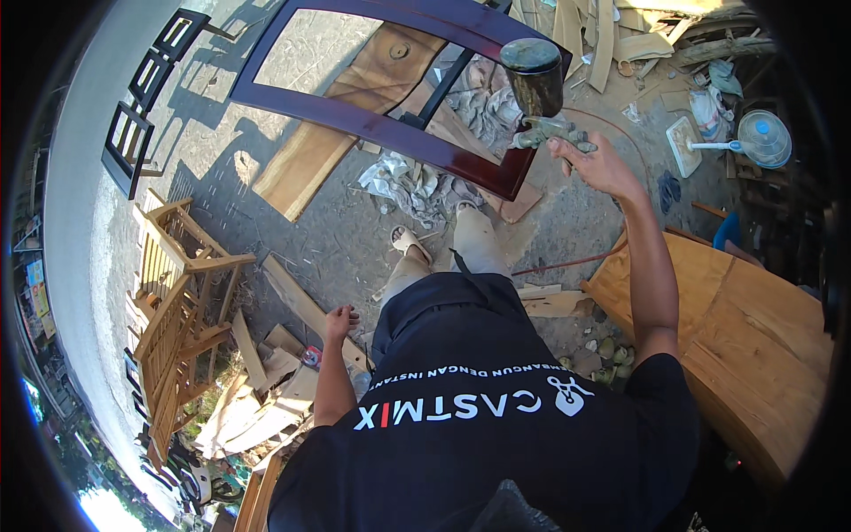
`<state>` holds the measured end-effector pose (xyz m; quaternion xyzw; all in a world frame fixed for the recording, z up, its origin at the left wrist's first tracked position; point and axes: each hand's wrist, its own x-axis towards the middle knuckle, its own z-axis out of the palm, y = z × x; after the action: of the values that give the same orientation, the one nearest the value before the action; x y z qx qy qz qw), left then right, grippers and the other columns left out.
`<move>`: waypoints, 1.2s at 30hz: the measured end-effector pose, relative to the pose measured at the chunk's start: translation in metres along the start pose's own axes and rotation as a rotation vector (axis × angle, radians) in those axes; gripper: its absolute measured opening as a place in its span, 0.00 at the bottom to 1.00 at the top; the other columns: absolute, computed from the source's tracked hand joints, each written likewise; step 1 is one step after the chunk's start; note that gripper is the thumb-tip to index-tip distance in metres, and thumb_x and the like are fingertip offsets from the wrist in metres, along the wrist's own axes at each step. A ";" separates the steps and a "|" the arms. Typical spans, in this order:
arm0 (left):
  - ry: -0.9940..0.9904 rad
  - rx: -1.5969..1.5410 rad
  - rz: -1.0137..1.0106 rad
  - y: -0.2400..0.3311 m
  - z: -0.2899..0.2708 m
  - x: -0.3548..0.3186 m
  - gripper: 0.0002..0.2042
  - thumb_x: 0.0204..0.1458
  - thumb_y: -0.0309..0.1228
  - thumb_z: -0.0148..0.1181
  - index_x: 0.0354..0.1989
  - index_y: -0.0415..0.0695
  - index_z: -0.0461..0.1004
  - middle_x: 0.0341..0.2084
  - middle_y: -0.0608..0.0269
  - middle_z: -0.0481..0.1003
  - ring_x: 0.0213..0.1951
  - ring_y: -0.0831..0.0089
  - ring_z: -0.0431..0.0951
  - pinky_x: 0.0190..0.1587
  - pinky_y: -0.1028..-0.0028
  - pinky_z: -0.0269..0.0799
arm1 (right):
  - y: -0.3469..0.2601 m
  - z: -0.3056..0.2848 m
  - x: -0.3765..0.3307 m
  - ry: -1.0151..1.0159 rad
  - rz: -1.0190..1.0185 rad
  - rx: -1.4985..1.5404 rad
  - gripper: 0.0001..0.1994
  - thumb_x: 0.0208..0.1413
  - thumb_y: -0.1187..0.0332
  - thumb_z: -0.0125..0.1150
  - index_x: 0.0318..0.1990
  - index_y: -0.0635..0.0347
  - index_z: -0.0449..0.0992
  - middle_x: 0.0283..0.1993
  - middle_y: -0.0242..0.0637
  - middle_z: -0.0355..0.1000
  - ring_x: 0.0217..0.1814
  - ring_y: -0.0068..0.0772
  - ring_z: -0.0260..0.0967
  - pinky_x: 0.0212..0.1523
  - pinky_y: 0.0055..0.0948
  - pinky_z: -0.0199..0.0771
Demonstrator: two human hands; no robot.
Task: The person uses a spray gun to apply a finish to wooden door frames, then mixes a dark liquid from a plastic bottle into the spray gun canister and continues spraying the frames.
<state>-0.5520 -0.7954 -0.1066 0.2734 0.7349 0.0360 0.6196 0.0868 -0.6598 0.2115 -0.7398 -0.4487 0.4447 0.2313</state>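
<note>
My right hand (605, 167) is closed round a paint-smeared spray gun (537, 89) whose dark, round cup stands on top. Just below the gun lies the near right corner of a glossy, dark reddish-brown wooden frame (403, 142) with open panels. Between the gun and that corner I cannot tell whether there is a gap. The frame rests above the ground on supports that are mostly hidden. My left hand (341, 321) hangs low at my side, holding nothing, its fingers loosely bent and a little apart.
Wooden planks (306, 168) and crumpled plastic sheeting (417, 186) lie under the frame. A reddish hose (576, 264) runs along the ground at right. Nearby are a wooden cabinet (709, 328) and a fan (764, 140). Slatted wooden furniture (182, 293) and dark chair frames (133, 142) stand left.
</note>
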 end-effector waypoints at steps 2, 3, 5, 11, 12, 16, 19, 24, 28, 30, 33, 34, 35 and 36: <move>0.031 0.019 0.050 0.024 0.002 0.009 0.18 0.68 0.40 0.53 0.49 0.35 0.78 0.33 0.54 0.82 0.30 0.69 0.83 0.30 0.72 0.79 | 0.007 -0.018 -0.020 0.040 0.039 0.025 0.20 0.66 0.50 0.63 0.41 0.63 0.82 0.27 0.28 0.75 0.27 0.19 0.65 0.29 0.25 0.64; 0.050 0.021 0.067 0.032 0.007 0.010 0.18 0.68 0.40 0.53 0.49 0.35 0.78 0.32 0.54 0.82 0.30 0.69 0.83 0.30 0.72 0.79 | 0.009 -0.027 -0.020 0.054 0.058 0.035 0.20 0.66 0.51 0.63 0.41 0.64 0.82 0.25 0.28 0.75 0.27 0.19 0.65 0.29 0.25 0.64; 0.082 -0.023 0.100 0.043 0.017 0.013 0.18 0.68 0.41 0.53 0.48 0.36 0.78 0.32 0.55 0.82 0.30 0.69 0.83 0.30 0.71 0.80 | 0.024 -0.039 -0.006 0.161 -0.006 -0.094 0.21 0.66 0.51 0.63 0.42 0.65 0.82 0.25 0.30 0.75 0.27 0.22 0.66 0.29 0.29 0.66; 0.091 -0.036 0.075 0.059 0.122 -0.009 0.17 0.67 0.40 0.55 0.46 0.37 0.79 0.31 0.55 0.83 0.30 0.70 0.84 0.31 0.71 0.80 | 0.020 -0.062 0.056 0.266 -0.252 -0.323 0.35 0.63 0.44 0.63 0.52 0.80 0.77 0.39 0.64 0.79 0.45 0.62 0.80 0.44 0.44 0.77; 0.081 -0.017 0.079 0.059 0.141 -0.014 0.16 0.66 0.40 0.55 0.46 0.37 0.79 0.31 0.55 0.83 0.30 0.70 0.84 0.31 0.71 0.80 | 0.018 -0.063 0.074 0.261 -0.298 -0.343 0.36 0.63 0.44 0.63 0.52 0.80 0.77 0.41 0.67 0.78 0.48 0.65 0.79 0.46 0.46 0.77; 0.135 -0.159 0.073 0.049 0.198 -0.039 0.17 0.65 0.40 0.55 0.47 0.37 0.80 0.32 0.54 0.84 0.31 0.69 0.85 0.32 0.71 0.81 | -0.001 -0.049 0.145 0.226 -0.457 -0.373 0.38 0.62 0.40 0.61 0.51 0.80 0.77 0.37 0.68 0.78 0.45 0.64 0.80 0.44 0.47 0.78; 0.191 -0.255 0.014 0.018 0.227 -0.063 0.18 0.66 0.41 0.55 0.48 0.36 0.79 0.33 0.52 0.84 0.32 0.67 0.86 0.32 0.70 0.82 | -0.058 -0.032 0.172 0.030 -0.462 -0.325 0.36 0.61 0.37 0.60 0.45 0.73 0.80 0.33 0.66 0.77 0.43 0.67 0.78 0.44 0.50 0.78; 0.282 -0.416 -0.079 -0.018 0.273 -0.101 0.20 0.66 0.42 0.54 0.50 0.34 0.78 0.33 0.51 0.84 0.32 0.65 0.86 0.32 0.70 0.82 | -0.121 0.002 0.236 0.012 -0.627 -0.317 0.37 0.59 0.34 0.59 0.40 0.69 0.82 0.28 0.57 0.78 0.37 0.61 0.79 0.41 0.50 0.77; 0.272 -0.500 -0.149 -0.031 0.310 -0.117 0.19 0.66 0.41 0.54 0.50 0.35 0.78 0.33 0.52 0.83 0.32 0.67 0.85 0.31 0.70 0.81 | -0.148 0.022 0.274 -0.169 -0.730 -0.144 0.33 0.60 0.35 0.61 0.38 0.64 0.83 0.23 0.37 0.76 0.26 0.34 0.74 0.32 0.36 0.73; 0.270 -0.549 -0.192 -0.046 0.329 -0.127 0.19 0.66 0.41 0.55 0.50 0.35 0.78 0.33 0.52 0.83 0.31 0.67 0.85 0.31 0.70 0.81 | -0.151 0.040 0.266 -0.298 -0.687 -0.096 0.32 0.59 0.35 0.62 0.36 0.62 0.83 0.22 0.32 0.75 0.23 0.27 0.71 0.29 0.32 0.71; 0.268 -0.537 -0.215 -0.048 0.346 -0.132 0.18 0.66 0.41 0.55 0.50 0.35 0.78 0.33 0.52 0.83 0.30 0.67 0.85 0.31 0.70 0.81 | -0.149 0.038 0.241 -0.456 -0.518 -0.163 0.34 0.56 0.32 0.64 0.32 0.63 0.82 0.21 0.31 0.74 0.23 0.23 0.67 0.29 0.29 0.71; 0.264 -0.516 -0.212 -0.043 0.347 -0.131 0.18 0.66 0.41 0.55 0.50 0.35 0.78 0.33 0.52 0.83 0.30 0.67 0.85 0.31 0.70 0.81 | -0.137 0.037 0.237 -0.463 -0.492 -0.177 0.33 0.57 0.33 0.64 0.32 0.62 0.82 0.21 0.29 0.73 0.20 0.21 0.64 0.25 0.27 0.66; 0.264 -0.525 -0.205 -0.039 0.345 -0.130 0.18 0.66 0.40 0.55 0.50 0.35 0.78 0.33 0.52 0.83 0.30 0.67 0.85 0.31 0.70 0.81 | -0.122 0.033 0.234 -0.468 -0.470 -0.188 0.32 0.59 0.35 0.63 0.33 0.61 0.81 0.20 0.28 0.72 0.18 0.19 0.61 0.21 0.25 0.61; 0.271 -0.542 -0.202 -0.039 0.343 -0.129 0.18 0.66 0.40 0.55 0.50 0.35 0.78 0.33 0.52 0.83 0.30 0.67 0.85 0.31 0.70 0.81 | -0.111 0.031 0.228 -0.481 -0.452 -0.199 0.30 0.60 0.36 0.62 0.33 0.60 0.81 0.20 0.26 0.71 0.15 0.17 0.58 0.18 0.23 0.56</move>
<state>-0.2360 -0.9841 -0.0856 0.0168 0.7977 0.2049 0.5670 0.0549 -0.4085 0.1755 -0.5147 -0.6841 0.4981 0.1381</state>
